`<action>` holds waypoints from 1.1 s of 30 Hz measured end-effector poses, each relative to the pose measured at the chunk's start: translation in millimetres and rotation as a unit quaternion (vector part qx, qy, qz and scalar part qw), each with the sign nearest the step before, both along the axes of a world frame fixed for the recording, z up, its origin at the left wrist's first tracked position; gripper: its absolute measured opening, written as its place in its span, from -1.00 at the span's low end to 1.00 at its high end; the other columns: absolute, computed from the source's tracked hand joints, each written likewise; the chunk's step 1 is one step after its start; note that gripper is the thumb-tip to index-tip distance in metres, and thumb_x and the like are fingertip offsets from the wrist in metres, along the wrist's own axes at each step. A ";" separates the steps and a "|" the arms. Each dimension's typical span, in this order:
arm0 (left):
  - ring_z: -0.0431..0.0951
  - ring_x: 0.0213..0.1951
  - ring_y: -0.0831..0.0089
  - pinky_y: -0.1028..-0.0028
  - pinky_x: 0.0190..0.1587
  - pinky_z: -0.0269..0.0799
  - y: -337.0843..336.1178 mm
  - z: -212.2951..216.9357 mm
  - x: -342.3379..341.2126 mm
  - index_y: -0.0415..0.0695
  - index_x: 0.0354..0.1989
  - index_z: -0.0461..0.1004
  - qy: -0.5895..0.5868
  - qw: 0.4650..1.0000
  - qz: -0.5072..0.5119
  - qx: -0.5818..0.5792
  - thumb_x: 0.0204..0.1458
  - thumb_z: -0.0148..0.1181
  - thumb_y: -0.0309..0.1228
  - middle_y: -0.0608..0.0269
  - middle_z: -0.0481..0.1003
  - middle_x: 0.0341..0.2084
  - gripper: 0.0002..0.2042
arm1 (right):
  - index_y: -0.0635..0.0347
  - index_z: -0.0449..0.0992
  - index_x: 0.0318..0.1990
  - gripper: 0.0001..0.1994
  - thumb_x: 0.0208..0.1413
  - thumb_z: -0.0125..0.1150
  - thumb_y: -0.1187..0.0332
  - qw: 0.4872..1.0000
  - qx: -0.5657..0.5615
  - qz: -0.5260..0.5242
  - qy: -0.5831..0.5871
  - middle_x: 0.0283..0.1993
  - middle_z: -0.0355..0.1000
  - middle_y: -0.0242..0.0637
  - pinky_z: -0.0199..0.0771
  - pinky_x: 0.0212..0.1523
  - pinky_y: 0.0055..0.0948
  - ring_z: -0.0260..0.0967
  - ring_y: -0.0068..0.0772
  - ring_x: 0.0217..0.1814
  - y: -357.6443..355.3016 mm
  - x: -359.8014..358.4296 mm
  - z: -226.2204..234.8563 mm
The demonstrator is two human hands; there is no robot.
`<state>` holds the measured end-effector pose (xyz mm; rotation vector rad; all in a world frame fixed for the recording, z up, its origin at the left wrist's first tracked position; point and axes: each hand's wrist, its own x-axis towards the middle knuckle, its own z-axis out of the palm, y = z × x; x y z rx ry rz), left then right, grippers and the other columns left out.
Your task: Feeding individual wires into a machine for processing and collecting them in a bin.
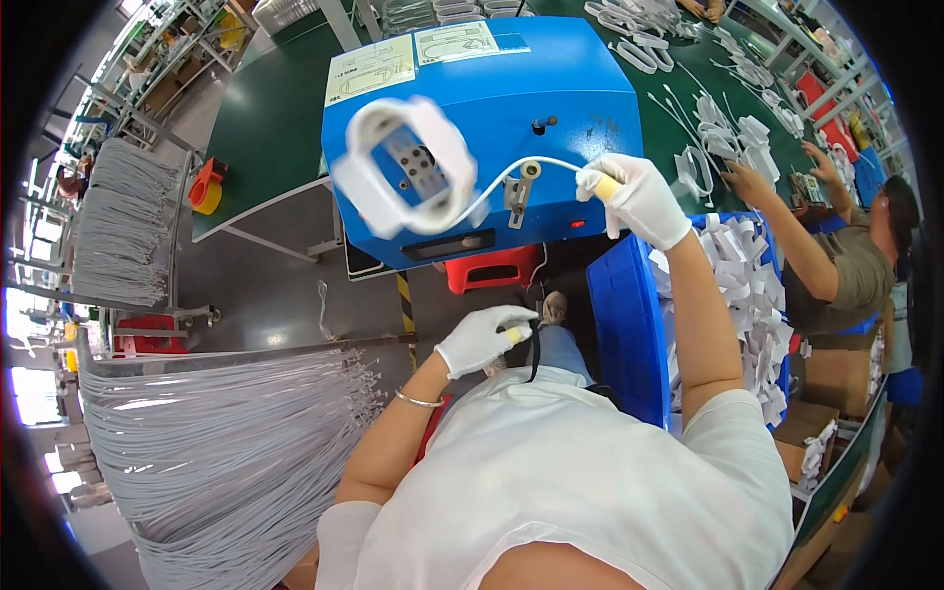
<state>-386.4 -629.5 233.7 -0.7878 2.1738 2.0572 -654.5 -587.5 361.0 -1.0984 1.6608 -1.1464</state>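
Note:
My right hand (639, 197), in a white glove with yellow tape on a finger, pinches the free end of a white cable (531, 161) at the blue machine's right front. From there the cable arches left to a white coil (377, 126), blurred by motion, in front of a metal plate with holes (418, 169). The blue machine (492, 93) stands on a green table. Low over my lap, my left hand (487, 339), gloved and taped likewise, has its fingers curled toward the thumb beside a black strap (534, 352); whatever lies between them is hidden.
A blue bin (629, 324) full of white strips stands by my right arm. Long white cables (226, 442) lie bundled on a rack at my left, with another rack behind. An orange tape dispenser (206, 187) sits on the table (270, 118). At the right, a co-worker (846, 246) handles cables.

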 end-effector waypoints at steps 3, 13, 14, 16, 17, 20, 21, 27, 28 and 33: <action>0.52 0.00 0.41 0.44 0.07 0.38 -16.2 26.0 0.0 -0.18 0.08 0.45 0.000 0.998 -0.029 -0.048 0.17 0.14 -0.37 0.13 0.54 -0.06 -0.68 | 0.25 0.55 -0.27 -0.88 0.17 0.08 0.45 0.963 -0.143 0.063 0.220 -0.40 0.52 -0.27 0.44 -0.39 -0.52 0.44 -0.50 -0.47 -9.7 3.7 0.1; 0.55 -0.05 0.31 0.41 0.05 0.40 -48.5 87.4 34.9 -0.15 0.07 0.46 -0.047 0.995 -0.018 -0.089 0.15 0.11 -0.31 0.10 0.56 -0.10 -0.66 | 0.25 0.52 -0.31 -0.93 0.06 0.14 0.55 0.891 -0.201 0.059 0.404 -0.35 0.49 -0.20 0.43 -0.21 -0.49 0.47 -0.31 -0.30 -23.6 -23.5 14.2; 0.58 -0.17 0.38 0.44 -0.03 0.44 -52.5 101.6 39.1 -0.17 0.00 0.51 -0.076 0.992 -0.038 -0.089 0.13 0.14 -0.33 0.12 0.57 -0.15 -0.70 | 0.09 0.56 -0.34 -0.89 0.05 0.11 0.51 0.863 -0.249 0.036 0.438 -0.34 0.50 -0.24 0.46 -0.29 -0.40 0.46 -0.18 -0.33 -33.2 -26.5 18.2; 0.58 -0.23 0.48 0.52 -0.18 0.51 -66.3 140.0 48.0 -0.23 -0.09 0.56 -0.062 0.995 -0.057 -0.046 0.12 0.15 -0.45 0.15 0.59 -0.21 -0.78 | 0.09 0.57 -0.33 -0.94 0.06 0.19 0.44 0.824 -0.278 0.002 0.493 -0.33 0.49 -0.26 0.46 -0.27 -0.42 0.47 -0.21 -0.30 -56.2 -35.3 32.9; 0.55 -0.40 0.59 0.60 -0.35 0.48 -75.4 162.6 52.3 -0.24 -0.18 0.60 0.012 0.998 -0.032 -0.045 0.09 0.16 -0.52 0.22 0.60 -0.34 -0.84 | 0.15 0.56 -0.32 -0.93 0.08 0.24 0.39 0.811 -0.285 -0.006 0.511 -0.33 0.48 -0.25 0.46 -0.25 -0.44 0.47 -0.23 -0.30 -71.1 -39.0 41.6; 0.50 -0.35 0.62 0.61 -0.27 0.44 -114.0 207.8 26.4 -0.24 -0.23 0.60 0.212 0.914 0.094 -0.333 0.01 0.14 -0.63 0.26 0.57 -0.30 -0.83 | 0.10 0.58 -0.31 -0.87 0.09 0.22 0.28 0.742 -0.347 0.037 0.572 -0.32 0.48 -0.26 0.47 -0.25 -0.44 0.47 -0.23 -0.27 -129.3 -35.6 61.9; 0.53 -0.29 0.53 0.57 -0.17 0.44 -131.7 217.0 11.1 -0.25 -0.24 0.59 0.202 0.879 0.106 -0.419 -0.01 0.12 -0.65 0.22 0.57 -0.25 -0.81 | 0.07 0.58 -0.30 -0.87 0.08 0.21 0.27 0.733 -0.352 0.065 0.578 -0.31 0.48 -0.28 0.48 -0.25 -0.43 0.47 -0.24 -0.26 -148.6 -30.2 66.1; 0.57 -0.23 0.30 0.49 -0.04 0.45 -202.5 226.4 -44.6 -0.17 -0.28 0.64 0.049 0.831 -0.059 -0.551 -0.10 0.09 -0.66 0.18 0.60 -0.24 -0.75 | 0.00 0.54 -0.13 -0.80 0.06 0.19 0.38 0.725 -0.349 0.149 0.574 -0.22 0.50 -0.31 0.50 -0.12 -0.36 0.47 -0.23 -0.17 -206.9 20.0 66.5; 0.57 -0.24 0.30 0.48 -0.04 0.45 -205.2 227.2 -43.1 -0.15 -0.28 0.64 0.018 0.833 -0.069 -0.549 -0.11 0.10 -0.65 0.19 0.61 -0.26 -0.75 | 0.01 0.54 -0.11 -0.78 0.06 0.20 0.37 0.727 -0.378 0.116 0.561 -0.22 0.49 -0.30 0.49 -0.12 -0.35 0.47 -0.22 -0.17 -202.4 27.7 66.6; 0.59 -0.29 0.42 0.49 -0.10 0.47 -204.4 237.5 7.7 -0.22 -0.26 0.63 0.006 0.877 -0.019 -0.481 -0.11 0.20 -0.56 0.13 0.62 -0.37 -0.79 | 0.06 0.56 -0.14 -0.74 -0.05 0.28 0.40 0.711 -0.482 0.052 0.509 -0.28 0.45 -0.26 0.49 -0.19 -0.30 0.44 -0.17 -0.18 -138.9 61.2 71.0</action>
